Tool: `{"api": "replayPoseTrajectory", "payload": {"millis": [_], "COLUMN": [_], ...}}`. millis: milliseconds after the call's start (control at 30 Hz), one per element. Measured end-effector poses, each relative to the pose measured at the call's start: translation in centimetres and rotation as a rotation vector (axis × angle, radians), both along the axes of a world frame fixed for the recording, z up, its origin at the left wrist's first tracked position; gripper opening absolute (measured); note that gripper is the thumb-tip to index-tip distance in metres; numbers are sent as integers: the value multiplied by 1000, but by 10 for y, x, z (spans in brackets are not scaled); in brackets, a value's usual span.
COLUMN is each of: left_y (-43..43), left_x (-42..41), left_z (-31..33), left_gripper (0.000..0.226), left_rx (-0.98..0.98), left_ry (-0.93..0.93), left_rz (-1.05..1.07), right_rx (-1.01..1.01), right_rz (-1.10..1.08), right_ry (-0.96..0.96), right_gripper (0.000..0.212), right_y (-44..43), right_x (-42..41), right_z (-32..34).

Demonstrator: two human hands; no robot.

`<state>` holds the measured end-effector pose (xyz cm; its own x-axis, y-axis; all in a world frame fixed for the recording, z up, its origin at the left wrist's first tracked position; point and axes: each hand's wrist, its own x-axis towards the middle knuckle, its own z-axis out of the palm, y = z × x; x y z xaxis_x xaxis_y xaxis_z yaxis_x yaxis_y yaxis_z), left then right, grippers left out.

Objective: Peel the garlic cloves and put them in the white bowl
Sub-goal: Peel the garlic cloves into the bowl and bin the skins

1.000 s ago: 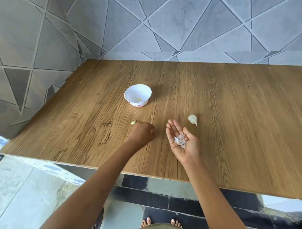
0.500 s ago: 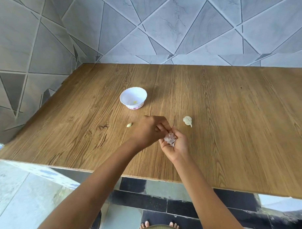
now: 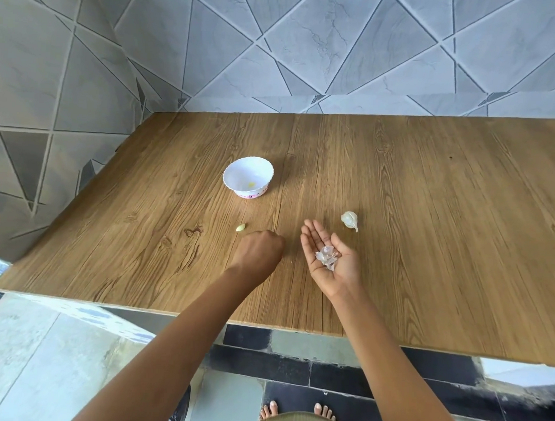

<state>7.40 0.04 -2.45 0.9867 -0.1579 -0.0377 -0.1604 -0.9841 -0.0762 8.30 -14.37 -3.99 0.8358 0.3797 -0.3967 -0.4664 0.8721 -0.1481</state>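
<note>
The grip differs hand to hand: the right hand lies palm up with fingers spread flat, cradling a small heap of papery garlic skins, while the left hand is curled into a loose fist, knuckles up, low over the worktop. Whether that fist pinches anything cannot be told, as its fingertips are hidden.

A peeled clove lies bare on the wood just beyond the left hand, apart from it. The white bowl stands farther back, and a small yellowish bit, probably a clove, rests inside it. The remaining garlic bulb sits beside the right fingertips, not touching them.

This looks like a tidying pause between cloves, with skins being gathered into the open palm. The next move likely calls for the left fingers to pinch the loose clove and carry it to the bowl, then break another off the bulb.
</note>
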Motion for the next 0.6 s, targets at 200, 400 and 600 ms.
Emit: {"api": "replayPoseTrajectory", "payload": {"millis": [200, 400, 600], "left_y": [13, -15, -27], "left_x": [9, 3, -3], "left_z": [5, 43, 40], "left_gripper": [16, 14, 11], "left_rx": [-553, -667, -705], "left_ry": [61, -30, -133], "left_rz": [74, -311, -159], "right_rx": [-22, 17, -5], "right_rz": [2, -32, -30], "right_ry": [-8, 48, 20], "right_gripper": [39, 54, 57], "right_y": [-2, 7, 8], "right_x": [-2, -4, -4], "right_z": [3, 10, 21]}}
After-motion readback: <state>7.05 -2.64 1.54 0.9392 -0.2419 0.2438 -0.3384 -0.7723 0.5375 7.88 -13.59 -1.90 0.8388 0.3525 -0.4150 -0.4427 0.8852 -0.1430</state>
